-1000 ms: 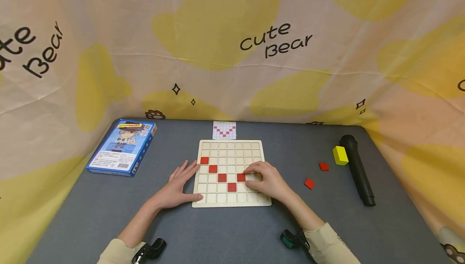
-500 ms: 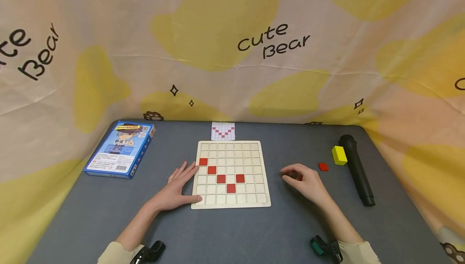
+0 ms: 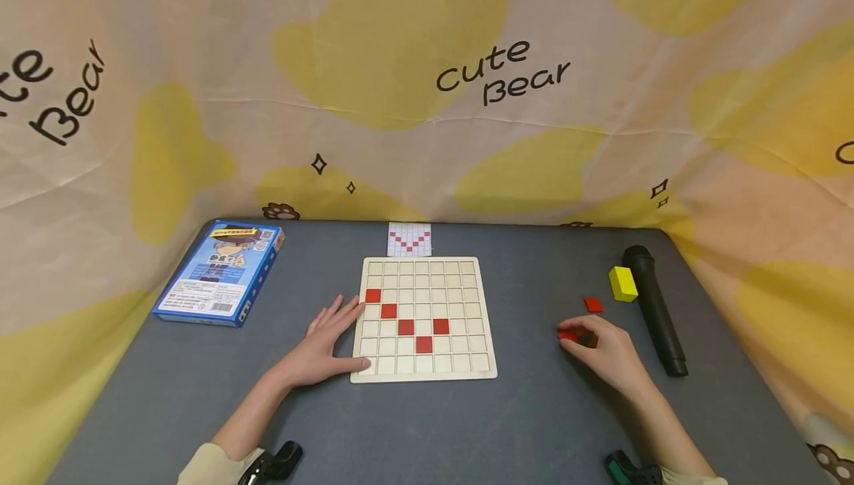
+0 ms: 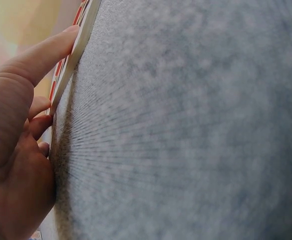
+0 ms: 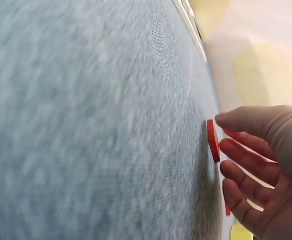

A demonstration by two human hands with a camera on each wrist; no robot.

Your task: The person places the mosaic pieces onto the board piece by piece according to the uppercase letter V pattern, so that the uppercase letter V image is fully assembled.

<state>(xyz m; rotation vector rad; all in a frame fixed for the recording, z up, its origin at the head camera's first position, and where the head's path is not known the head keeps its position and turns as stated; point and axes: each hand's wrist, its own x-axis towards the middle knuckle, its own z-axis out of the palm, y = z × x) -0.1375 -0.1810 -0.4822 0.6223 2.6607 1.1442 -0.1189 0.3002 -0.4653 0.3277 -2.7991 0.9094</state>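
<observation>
A cream grid board (image 3: 460,370) lies mid-table, with several red tiles set in its cells, rising leftward in a diagonal from the lowest one (image 3: 424,345). My left hand (image 3: 327,344) rests against the board's left edge; its thumb (image 4: 56,55) lies over the rim and the fingers are spread. To the right, my right hand (image 3: 603,348) is at a loose red tile (image 3: 567,335) low over the table, thumb and curved fingers around it. In the right wrist view, the thumb tip is right at one end of this tile (image 5: 213,140).
Another red tile (image 3: 593,305) lies just beyond the right hand. A yellow block (image 3: 623,285) and a black microphone (image 3: 657,314) stand farther right. Behind the board is a card (image 3: 410,239) with a red V pattern. A blue box (image 3: 223,274) lies at the left.
My right hand has left the tile placed on the board and moved right, to the nearer loose red tile. The left hand has stayed at the board's edge.
</observation>
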